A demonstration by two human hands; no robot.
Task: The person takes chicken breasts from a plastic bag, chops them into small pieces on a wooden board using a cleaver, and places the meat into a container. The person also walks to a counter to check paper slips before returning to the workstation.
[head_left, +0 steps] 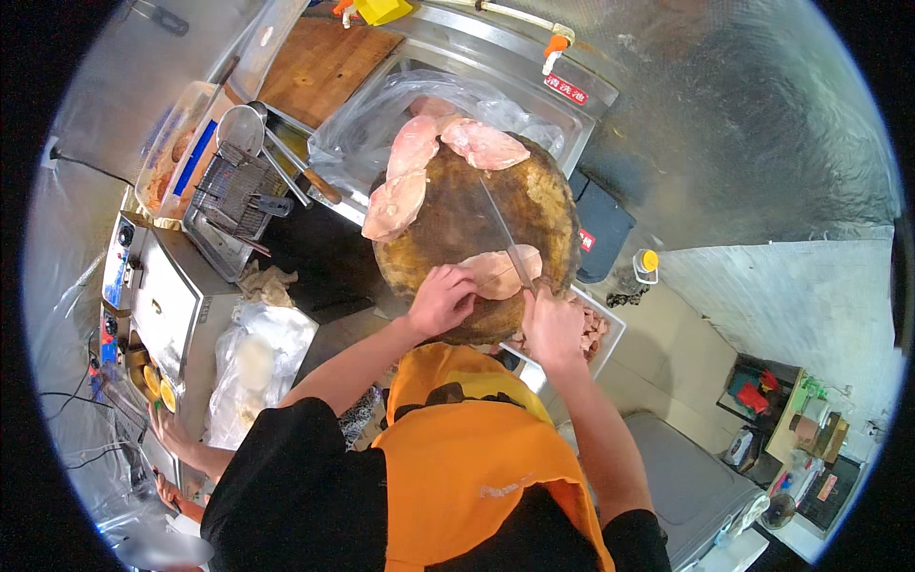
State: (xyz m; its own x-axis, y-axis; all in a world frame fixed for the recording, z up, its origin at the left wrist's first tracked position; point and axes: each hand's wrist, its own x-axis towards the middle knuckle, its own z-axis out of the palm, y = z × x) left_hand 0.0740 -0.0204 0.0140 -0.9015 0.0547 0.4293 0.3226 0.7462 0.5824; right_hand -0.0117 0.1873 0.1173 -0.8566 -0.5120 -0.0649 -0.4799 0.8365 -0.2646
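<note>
Wooden round board [457,224] on steel counter [496,48]; left fingers [464,283] curled pressing chicken [496,272], right fingers [543,297] clenching knife [505,234].

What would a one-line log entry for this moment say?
left hand: pressing chicken piece | right hand: grip on knife, slicing it | surface: round chopping block

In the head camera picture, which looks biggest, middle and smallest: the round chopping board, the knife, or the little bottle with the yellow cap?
1. Round chopping board, by far the largest.
2. Knife, held in the right hand.
3. Bottle with the yellow cap, smallest, though it sits farther from the camera.
</note>
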